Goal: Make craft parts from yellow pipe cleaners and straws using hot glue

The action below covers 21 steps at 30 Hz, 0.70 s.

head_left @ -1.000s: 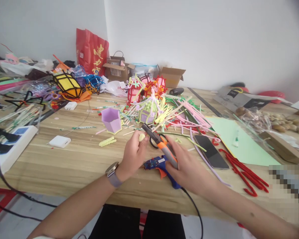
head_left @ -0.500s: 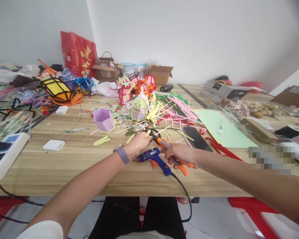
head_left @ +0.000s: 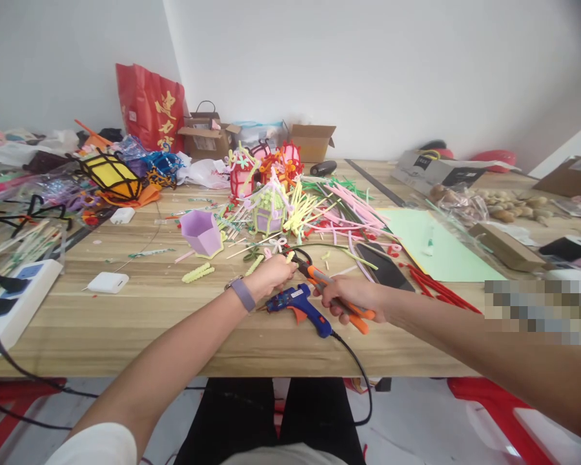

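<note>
My right hand [head_left: 347,297] is wrapped round the orange-and-grey handles of a pair of pliers [head_left: 322,279]. The dark jaws point left, toward my left hand [head_left: 272,274]. In the closed fingers of that hand is a short yellow-green pipe cleaner piece [head_left: 289,257], close to the jaws; whether they touch it I cannot tell. Just below both hands a blue glue gun [head_left: 300,307] lies on its side. Left of my left hand rest crimped yellow-green pipe cleaner pieces [head_left: 198,272] and a purple hexagonal cup [head_left: 201,232].
Behind the hands stands a small green-and-purple lantern [head_left: 270,213] amid loose pipe cleaners [head_left: 305,206]. A phone [head_left: 385,266] and a pale green sheet [head_left: 438,248] lie to the right. On the left are a power strip [head_left: 22,303] and a white charger [head_left: 107,282]. The glue gun's cord [head_left: 361,361] hangs over the table edge.
The camera view has shifted slightly. Both hands keep nearly the same place and hold, with the pliers still by the left fingertips.
</note>
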Motion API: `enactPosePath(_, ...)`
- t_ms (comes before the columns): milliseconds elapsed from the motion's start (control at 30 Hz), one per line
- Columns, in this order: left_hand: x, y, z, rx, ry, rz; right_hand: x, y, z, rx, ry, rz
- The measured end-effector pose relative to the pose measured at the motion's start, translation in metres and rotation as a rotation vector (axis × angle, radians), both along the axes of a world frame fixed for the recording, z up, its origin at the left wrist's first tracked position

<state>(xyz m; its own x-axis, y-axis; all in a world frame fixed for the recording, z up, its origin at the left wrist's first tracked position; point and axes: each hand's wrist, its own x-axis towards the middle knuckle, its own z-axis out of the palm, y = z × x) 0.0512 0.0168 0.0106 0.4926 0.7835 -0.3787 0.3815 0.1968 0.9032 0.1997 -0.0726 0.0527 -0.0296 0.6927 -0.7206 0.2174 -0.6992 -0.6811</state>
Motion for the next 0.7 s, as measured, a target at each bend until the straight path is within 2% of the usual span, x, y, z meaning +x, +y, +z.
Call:
enactPosePath(233,-0.039,0.0,0.009,-0.089,-0.206,-0.036,0.022,-0.004,0.017,0.167,0.147,-0.088)
enactPosePath(433,-0.071,0.005,0.008,-0.35,-0.516,-0.008,0.033,0.032,0.008,0.351,0.053,-0.166)
enactPosePath(600,-0.108,0.002,0.006,-0.076,-0.496,0.063,0.035,0.073,-0.013,0.425,-0.053,-0.196)
enactPosePath(667,-0.132,0.002,0.01,0.033,-0.396,0.12,0.039,0.084,-0.022,0.442,-0.105,-0.17)
enactPosePath(700,-0.145,0.002,0.012,0.149,-0.26,0.134,0.041,0.089,-0.027,0.454,-0.136,-0.157)
